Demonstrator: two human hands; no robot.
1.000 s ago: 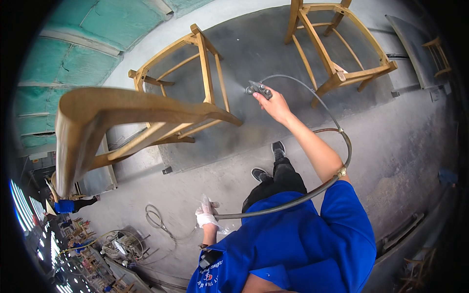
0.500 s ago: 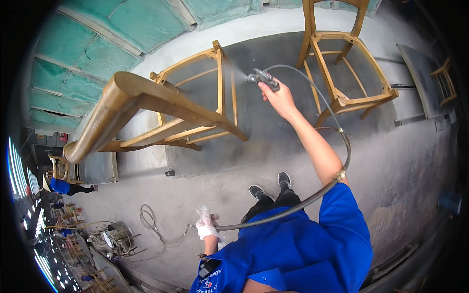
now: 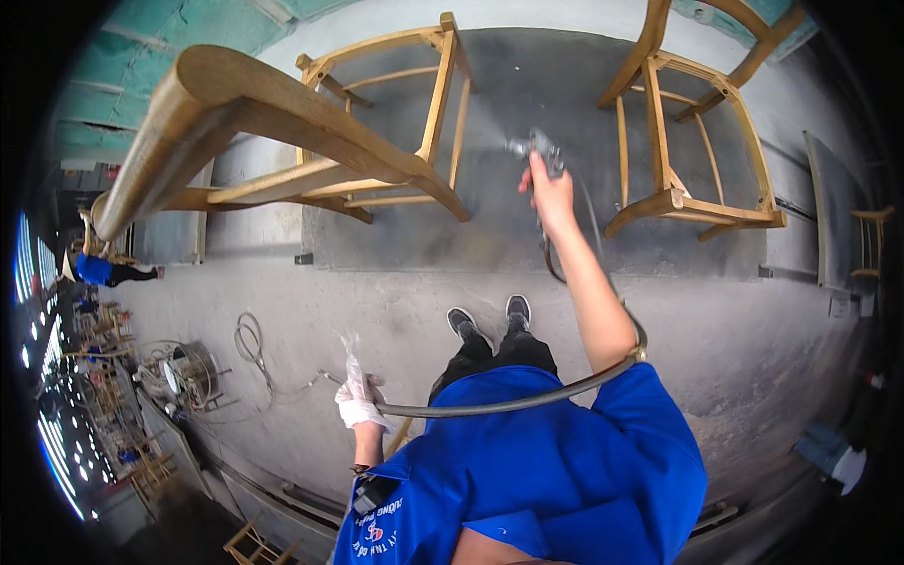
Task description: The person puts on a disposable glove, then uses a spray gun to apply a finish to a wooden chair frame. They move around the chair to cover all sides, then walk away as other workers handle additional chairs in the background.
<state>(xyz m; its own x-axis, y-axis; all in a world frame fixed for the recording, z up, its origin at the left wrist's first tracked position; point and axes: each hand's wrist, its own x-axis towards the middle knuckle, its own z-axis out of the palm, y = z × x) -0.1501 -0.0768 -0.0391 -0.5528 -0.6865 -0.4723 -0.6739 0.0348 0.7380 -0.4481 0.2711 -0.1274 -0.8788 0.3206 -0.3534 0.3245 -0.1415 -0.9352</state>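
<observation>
My right hand, bare, is closed around a metal spray gun. A faint mist leaves its nozzle toward a wooden chair on the left, which has an open seat frame. The gun is apart from that chair's right side. My left hand, in a thin clear plastic glove, grips a dark hose low on my left. This hose crosses in front of my blue shirt and passes my right upper arm toward the gun. A second wooden chair, also with an open seat, stands to the right of the gun.
Both chairs stand on a dark grey panel. Behind them is a teal-covered wall. Coiled hose and a round metal container are on the floor at left. A person in blue is farther left. Another panel stands far right.
The spray gun has come nearer to me along the left chair's right side, still misting. My view has shifted, so both chairs appear higher. The left hand still holds the hose.
</observation>
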